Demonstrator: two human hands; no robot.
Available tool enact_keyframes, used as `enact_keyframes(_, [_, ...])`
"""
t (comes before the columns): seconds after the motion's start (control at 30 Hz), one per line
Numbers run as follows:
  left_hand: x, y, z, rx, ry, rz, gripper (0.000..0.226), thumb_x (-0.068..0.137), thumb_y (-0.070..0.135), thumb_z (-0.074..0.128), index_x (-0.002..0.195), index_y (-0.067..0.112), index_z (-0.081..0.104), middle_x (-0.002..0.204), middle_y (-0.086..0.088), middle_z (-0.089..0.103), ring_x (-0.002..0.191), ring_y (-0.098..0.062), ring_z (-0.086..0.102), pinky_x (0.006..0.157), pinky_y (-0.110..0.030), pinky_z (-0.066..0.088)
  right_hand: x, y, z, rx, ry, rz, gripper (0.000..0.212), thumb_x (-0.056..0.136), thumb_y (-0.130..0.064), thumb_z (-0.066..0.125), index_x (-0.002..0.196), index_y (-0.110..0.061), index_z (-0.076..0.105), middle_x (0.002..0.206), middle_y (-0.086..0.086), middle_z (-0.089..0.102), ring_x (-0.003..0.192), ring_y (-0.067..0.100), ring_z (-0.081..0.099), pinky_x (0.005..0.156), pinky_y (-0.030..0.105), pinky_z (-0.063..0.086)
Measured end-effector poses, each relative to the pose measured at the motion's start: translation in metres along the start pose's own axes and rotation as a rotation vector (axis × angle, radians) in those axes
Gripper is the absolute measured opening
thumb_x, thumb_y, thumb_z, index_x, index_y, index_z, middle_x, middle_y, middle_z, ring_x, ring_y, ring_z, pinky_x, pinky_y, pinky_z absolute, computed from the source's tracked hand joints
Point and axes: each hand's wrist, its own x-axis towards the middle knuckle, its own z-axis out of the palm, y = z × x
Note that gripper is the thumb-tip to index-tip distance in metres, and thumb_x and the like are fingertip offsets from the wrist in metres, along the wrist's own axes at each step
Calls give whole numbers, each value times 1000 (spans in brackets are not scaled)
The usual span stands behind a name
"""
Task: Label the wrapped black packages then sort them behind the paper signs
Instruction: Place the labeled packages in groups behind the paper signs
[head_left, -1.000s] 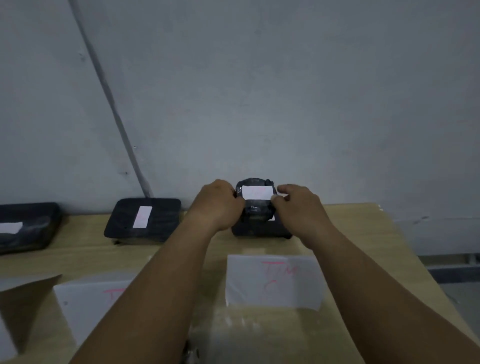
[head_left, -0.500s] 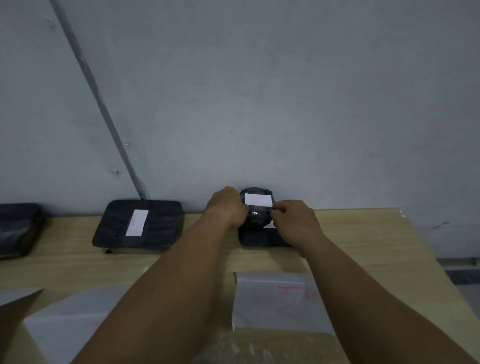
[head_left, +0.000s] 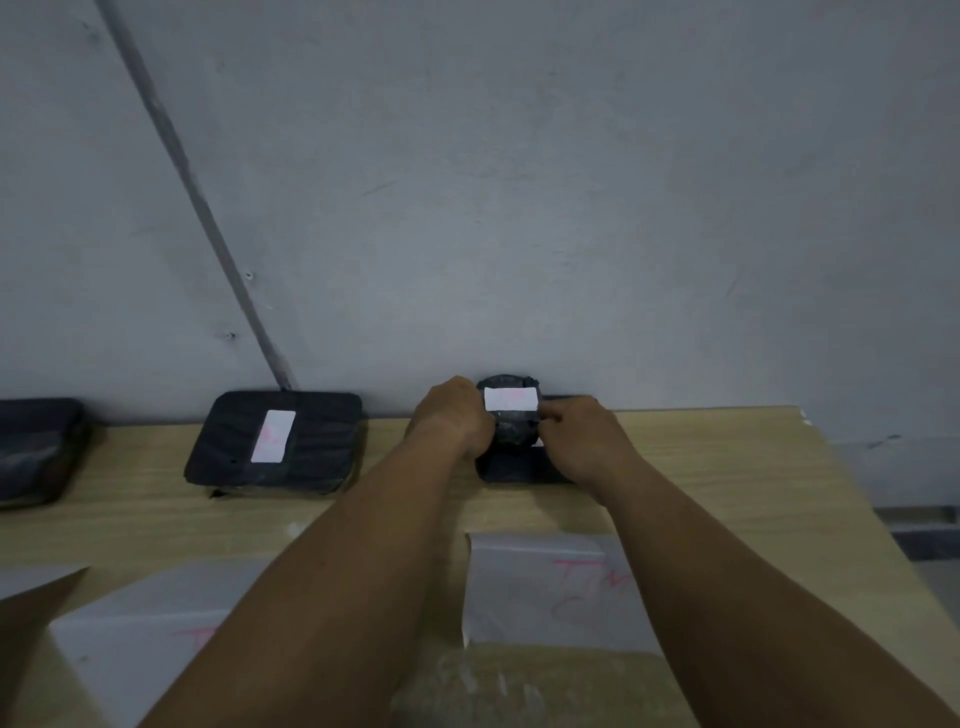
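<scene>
A small round black package (head_left: 511, 428) with a white label on top rests on a flat black package (head_left: 511, 467) against the wall. My left hand (head_left: 452, 421) grips its left side and my right hand (head_left: 576, 434) grips its right side. The right paper sign (head_left: 550, 587), with pink writing, stands in front of this stack. To the left lies a flat black package (head_left: 275, 441) bearing a white label, behind the middle paper sign (head_left: 140, 639). Another black package (head_left: 36, 447) sits at the far left edge.
The wooden table (head_left: 701, 467) ends at the grey wall behind the packages and drops off on the right. A diagonal conduit (head_left: 197, 208) runs down the wall. A third paper sign (head_left: 31, 579) shows at the left edge.
Both hands have stayed on the small round package and pushed it slightly further toward the wall. The camera has tilted up a little.
</scene>
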Motion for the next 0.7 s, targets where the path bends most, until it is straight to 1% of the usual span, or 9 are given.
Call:
enact_keyframes(0.13, [-19,7,-10,47,46,-33,12,93,19,58,93,10,50,117,-14,61,95,-27,57,72,-30,42,-19,-1,-17,-28,37,-49,29,96,-17,43,108,-14,69,114,8,67,103,26,58,79,26,43])
enact_keyframes(0.23, [-42,15,-26,31,159,18,22,97,26,53,108,8,57,125,-13,59,106,-28,57,79,-30,42,-40,2,-39,32,184,-64,33,97,-27,47,125,-20,63,130,2,62,120,25,53,98,28,41])
enact_keyframes(0.3, [-68,22,-34,-55,291,95,32,99,31,49,122,11,59,129,-9,59,115,-27,55,88,-29,40,-62,8,-53,136,257,-96,31,96,-32,49,121,-25,65,121,-2,67,111,20,60,98,31,45])
enact_keyframes(0.37, [-100,30,-35,-169,460,206,30,98,31,51,120,15,62,121,-5,64,110,-24,57,93,-31,44,-91,17,-65,204,289,-140,21,94,-34,51,105,-29,68,101,-8,70,92,15,67,85,31,51])
enact_keyframes(0.43, [-139,37,-27,-291,592,342,21,96,28,56,110,17,67,103,1,69,93,-18,61,87,-30,49,-127,28,-77,244,319,-166,16,94,-35,52,92,-29,67,87,-10,70,77,10,67,73,29,52])
enact_keyframes(0.47, [-163,44,-18,-336,619,420,16,95,26,58,104,18,69,95,4,69,84,-13,61,80,-24,48,-150,38,-83,249,334,-165,16,95,-35,53,89,-29,67,83,-9,70,72,7,66,70,28,51])
enact_keyframes(0.53, [-200,48,0,-385,613,547,9,94,24,61,96,20,69,85,10,66,75,-2,58,68,-10,43,-184,54,-87,251,337,-159,16,95,-35,54,86,-28,66,79,-8,69,65,4,64,65,25,49])
enact_keyframes(0.57, [-220,53,15,-394,574,601,7,93,23,62,94,21,69,82,12,65,74,-1,58,66,-8,42,-206,66,-88,253,341,-148,17,95,-34,55,84,-28,66,77,-7,69,64,6,64,64,26,49])
enact_keyframes(0.7, [-283,59,94,-284,357,777,7,91,22,65,94,19,71,84,9,65,76,-3,58,68,-16,48,-283,126,-81,222,349,-83,19,94,-33,56,78,-25,63,72,-3,66,67,11,62,66,32,50])
